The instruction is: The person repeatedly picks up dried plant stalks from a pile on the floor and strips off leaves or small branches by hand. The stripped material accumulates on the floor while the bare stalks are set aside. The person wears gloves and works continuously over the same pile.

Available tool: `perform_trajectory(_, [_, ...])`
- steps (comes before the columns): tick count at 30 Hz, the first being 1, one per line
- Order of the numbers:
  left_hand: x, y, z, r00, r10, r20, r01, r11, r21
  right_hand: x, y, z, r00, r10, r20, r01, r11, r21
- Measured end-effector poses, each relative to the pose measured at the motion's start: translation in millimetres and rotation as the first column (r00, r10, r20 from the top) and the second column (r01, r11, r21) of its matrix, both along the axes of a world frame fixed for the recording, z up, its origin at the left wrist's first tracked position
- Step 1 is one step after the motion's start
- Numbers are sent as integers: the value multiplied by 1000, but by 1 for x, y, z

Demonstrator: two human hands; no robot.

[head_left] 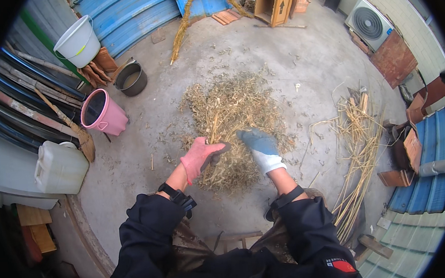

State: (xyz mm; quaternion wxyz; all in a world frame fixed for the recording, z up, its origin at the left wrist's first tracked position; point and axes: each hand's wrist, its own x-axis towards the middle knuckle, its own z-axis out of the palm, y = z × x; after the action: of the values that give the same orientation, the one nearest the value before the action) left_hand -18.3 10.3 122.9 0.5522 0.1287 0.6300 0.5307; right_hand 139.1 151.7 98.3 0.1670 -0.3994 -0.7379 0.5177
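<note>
A heap of dry leaves and stalks [243,99] lies on the concrete floor in front of me. My left hand [204,155], in a pink glove with dark fingers, is closed around a small bundle of dry stalks [214,127] at the heap's near left side. In a blue and white glove, my right hand [260,144] rests at the heap's right part; its fingertips are among the leaves, and whether they grip anything cannot be told. Long bare straw-coloured stalks [357,160] lie in a loose pile to the right.
A pink bucket [108,112], a black tub [131,79], a white bucket [78,42], a broom [81,137] and a plastic jerrycan [60,167] stand on the left. A cardboard box [281,7] is at the back, an air-conditioner unit [369,24] at the right wall.
</note>
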Motion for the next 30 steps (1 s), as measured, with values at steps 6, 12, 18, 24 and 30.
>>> perform_trajectory(6, [-3, -3, 3, 998, 55, 40, -56, 998, 34, 20, 36, -11, 978, -147, -147, 168, 976, 140])
perform_trajectory(12, [-11, -5, 1, 988, 142, 59, -147, 986, 76, 21, 43, 19, 998, -61, -25, 62, 995, 80])
perform_trajectory(18, [-2, -5, 3, 997, 70, 40, -72, 996, 49, -6, 1, 38, 989, -144, -37, 109, 870, -480])
perform_trajectory(24, [6, 2, -10, 998, -69, -11, 69, 998, 8, -10, -8, 17, 991, 108, -75, -123, 962, -242])
perform_trajectory(30, [4, 0, -17, 999, -29, 41, 28, 999, 18, -5, 7, -16, 985, -64, -161, 30, 979, -204])
